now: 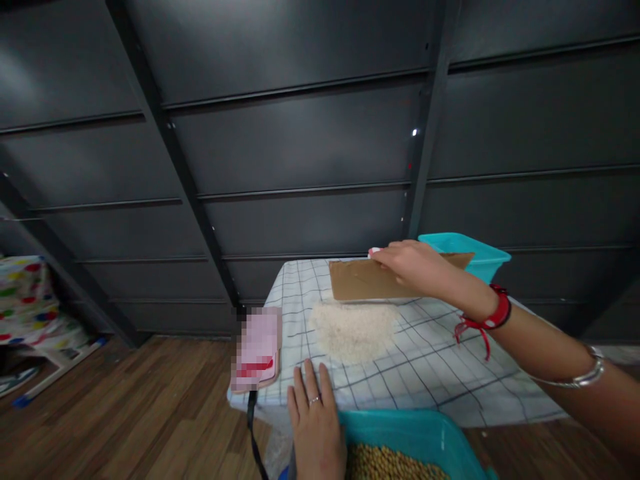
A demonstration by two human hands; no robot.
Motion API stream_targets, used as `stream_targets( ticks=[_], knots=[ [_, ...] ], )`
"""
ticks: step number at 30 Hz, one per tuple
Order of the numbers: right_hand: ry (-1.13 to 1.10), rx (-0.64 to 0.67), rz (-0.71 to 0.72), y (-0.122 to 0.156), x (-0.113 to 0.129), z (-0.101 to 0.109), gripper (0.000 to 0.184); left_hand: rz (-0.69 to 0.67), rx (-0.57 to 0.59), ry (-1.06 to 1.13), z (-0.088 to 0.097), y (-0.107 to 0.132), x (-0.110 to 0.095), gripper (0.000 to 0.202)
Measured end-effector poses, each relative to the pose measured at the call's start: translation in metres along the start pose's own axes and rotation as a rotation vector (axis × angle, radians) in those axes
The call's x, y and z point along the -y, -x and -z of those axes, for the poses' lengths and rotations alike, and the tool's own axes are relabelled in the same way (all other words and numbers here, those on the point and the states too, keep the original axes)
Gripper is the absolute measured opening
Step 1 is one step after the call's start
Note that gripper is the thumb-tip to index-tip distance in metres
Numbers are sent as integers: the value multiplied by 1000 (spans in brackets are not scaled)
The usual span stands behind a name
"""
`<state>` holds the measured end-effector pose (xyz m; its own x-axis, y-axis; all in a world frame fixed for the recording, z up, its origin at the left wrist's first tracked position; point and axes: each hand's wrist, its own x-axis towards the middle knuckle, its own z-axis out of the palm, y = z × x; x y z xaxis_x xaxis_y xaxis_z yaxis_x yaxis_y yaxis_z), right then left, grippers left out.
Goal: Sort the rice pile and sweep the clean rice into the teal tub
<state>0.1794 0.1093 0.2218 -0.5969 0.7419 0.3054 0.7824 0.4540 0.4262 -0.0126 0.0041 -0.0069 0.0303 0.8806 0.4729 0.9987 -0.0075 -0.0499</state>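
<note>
Brown cardboard sheet (370, 279) stands on edge behind the rice pile (353, 329), pinched in the right hand (413, 267); left hand (315, 427) lies flat, fingers open, apparently touching the checked tablecloth (440, 373) beside the teal tub (415, 433).

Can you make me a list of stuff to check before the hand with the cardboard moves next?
1. Right hand grips the cardboard: ok.
2. Cardboard stands just behind the rice: ok.
3. Cardboard's bottom edge touches the cloth: cannot tell.
4. Rice sits in one heap: ok.
5. Left hand lies flat, apart from the rice: ok.
6. Phone well away from the table's edge: not ok, it is right at the edge.
</note>
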Motion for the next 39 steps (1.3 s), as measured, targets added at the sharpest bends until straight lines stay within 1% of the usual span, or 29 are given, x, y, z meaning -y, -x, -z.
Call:
stream_targets(
  ticks=[4, 7, 9, 12, 16, 20, 23, 27, 31, 34, 39],
  knots=[
    [-6, -53, 105, -1, 16, -2, 29, 59, -23, 11, -9, 0, -3, 58],
    [50, -101, 117, -3, 23, -3, 25, 62, -36, 10, -12, 0, -4, 60],
    [82, -120, 103, -4, 22, -5, 23, 60, -40, 12, -13, 0, -4, 60],
    [106, -88, 89, -5, 17, -11, 20, 64, -53, 14, -13, 1, -4, 60],
    [80, -80, 122, -2, 11, -18, 22, 65, -68, 24, -14, 2, -3, 58],
    [45, -126, 135, 6, 8, -11, 26, 61, -63, 28, -15, 1, -2, 58],
    [44, -162, 137, 12, 12, -4, 26, 66, -66, 24, -15, -1, -3, 54],
    [40, -192, 192, 14, 27, -4, 23, 64, -57, 8, -12, 0, -3, 54],
    [29, -175, 257, 11, 39, -7, 21, 26, -18, -3, -4, -1, 0, 52],
    [3, -166, 262, 12, 39, -3, 22, -3, -11, -18, 1, -1, 2, 52],
    [-40, -154, 256, 20, 33, 3, 22, -15, -21, -46, 4, -2, 3, 50]
  ],
)
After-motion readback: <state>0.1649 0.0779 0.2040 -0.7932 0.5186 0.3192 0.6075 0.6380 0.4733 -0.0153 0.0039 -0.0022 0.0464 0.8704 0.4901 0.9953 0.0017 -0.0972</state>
